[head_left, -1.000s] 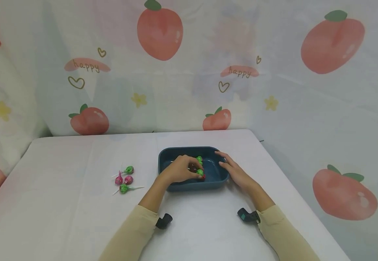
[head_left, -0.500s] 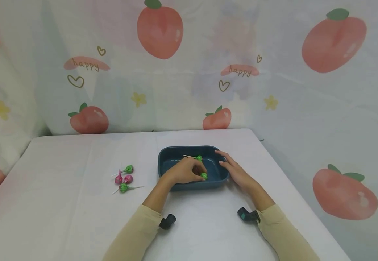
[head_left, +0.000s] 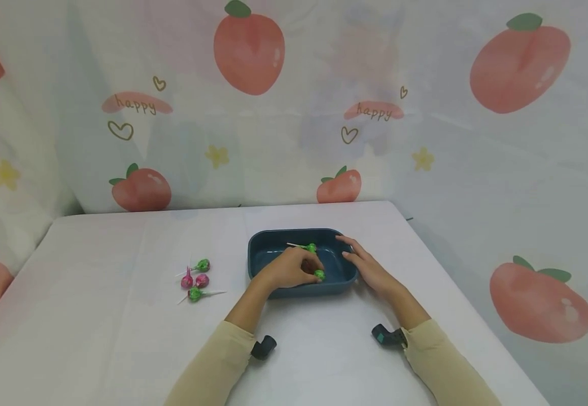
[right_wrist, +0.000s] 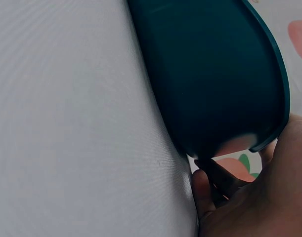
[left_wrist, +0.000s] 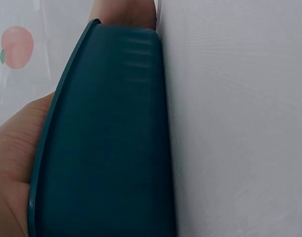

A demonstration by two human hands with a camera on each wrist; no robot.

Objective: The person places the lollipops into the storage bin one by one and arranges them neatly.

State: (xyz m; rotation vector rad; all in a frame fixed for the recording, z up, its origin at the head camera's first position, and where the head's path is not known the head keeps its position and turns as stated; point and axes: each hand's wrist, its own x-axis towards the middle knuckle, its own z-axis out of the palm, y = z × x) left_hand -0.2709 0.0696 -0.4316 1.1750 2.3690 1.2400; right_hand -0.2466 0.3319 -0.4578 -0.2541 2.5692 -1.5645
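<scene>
One by one: with green lollipop (head_left: 319,274) pinched in left fingers (head_left: 308,278), release low in tray (head_left: 306,291), steadying it with outstretched right fingers (head_left: 353,245).

Left hand (head_left: 291,268) pinches a green lollipop (head_left: 319,274) down in a dark blue tray (head_left: 314,290), another green one (head_left: 311,248) just behind that grip. Right hand (head_left: 370,269) touches the tray's end to its right; four more lollipops (head_left: 202,280) lie well left.

Head cam sits up high, looking forward and down across the white-covered table (head_left: 121,338) to the peach-print backdrop (head_left: 283,141). Both wrist cams are way closer, rolled sideways at the dark teal tray (left_wrist: 101,133), which all three views share.
</scene>
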